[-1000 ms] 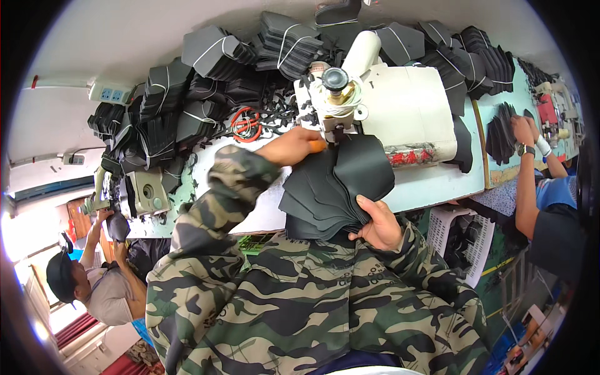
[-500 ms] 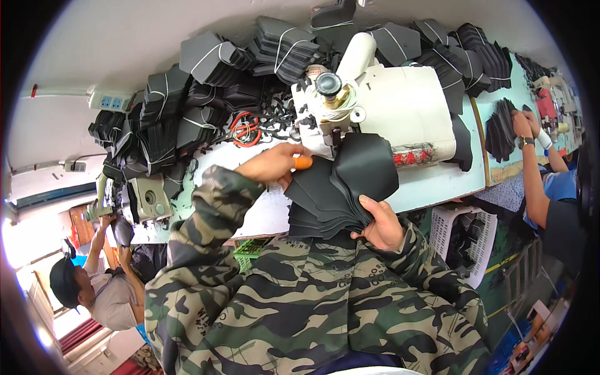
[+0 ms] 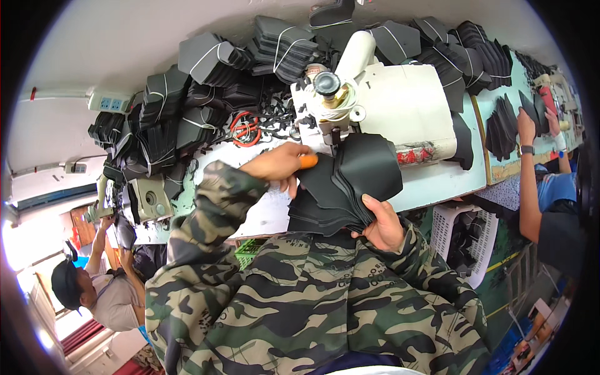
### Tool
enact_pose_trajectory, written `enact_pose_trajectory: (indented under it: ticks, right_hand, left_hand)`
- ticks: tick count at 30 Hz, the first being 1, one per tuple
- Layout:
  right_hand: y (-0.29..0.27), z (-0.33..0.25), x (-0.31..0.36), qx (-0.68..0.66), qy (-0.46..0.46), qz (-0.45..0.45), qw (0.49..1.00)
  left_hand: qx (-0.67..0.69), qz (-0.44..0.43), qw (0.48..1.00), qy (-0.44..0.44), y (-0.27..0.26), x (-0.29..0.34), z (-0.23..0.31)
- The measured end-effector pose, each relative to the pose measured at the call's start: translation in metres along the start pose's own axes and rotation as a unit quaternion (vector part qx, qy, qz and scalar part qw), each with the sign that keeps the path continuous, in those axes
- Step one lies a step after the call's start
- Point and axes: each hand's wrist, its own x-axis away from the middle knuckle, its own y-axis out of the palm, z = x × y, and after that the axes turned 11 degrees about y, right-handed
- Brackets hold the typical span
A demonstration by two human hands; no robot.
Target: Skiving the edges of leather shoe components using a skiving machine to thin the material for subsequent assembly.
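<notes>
A fan of black sheet pieces held at the near side of a white machine.
In the head view, the black sheet pieces spread in front of the white machine, their far edges just beside its working head. The right hand, on the machine's near side, is closed on their near right corner, thumb on top and fingers beneath. The left hand, left of the working head, has its fingers loosely bent at the pieces' left edge, an orange cover on one; whether they pinch a sheet, I cannot tell. Red looped handles lie left of the machine.
</notes>
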Motion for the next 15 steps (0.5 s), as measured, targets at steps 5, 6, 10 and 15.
enact_pose_trajectory:
  ticks: [5,6,10,15]
  right_hand:
    - [0.006,0.001,-0.002,0.031,-0.012,0.028,0.999]
    - [0.006,0.001,-0.001,0.036,-0.009,0.024,0.999]
    - [-0.001,0.001,-0.001,0.015,0.019,-0.041,0.999]
    - [-0.007,0.000,0.002,-0.070,-0.029,-0.065,0.995]
  left_hand:
    - [-0.186,0.056,0.980,0.041,0.012,-0.013,0.016]
    - [-0.207,0.052,0.976,0.044,0.011,-0.019,0.017]
    - [-0.165,0.016,0.985,0.040,0.006,-0.019,0.022]
    - [-0.307,0.105,0.938,0.121,0.004,0.007,0.024]
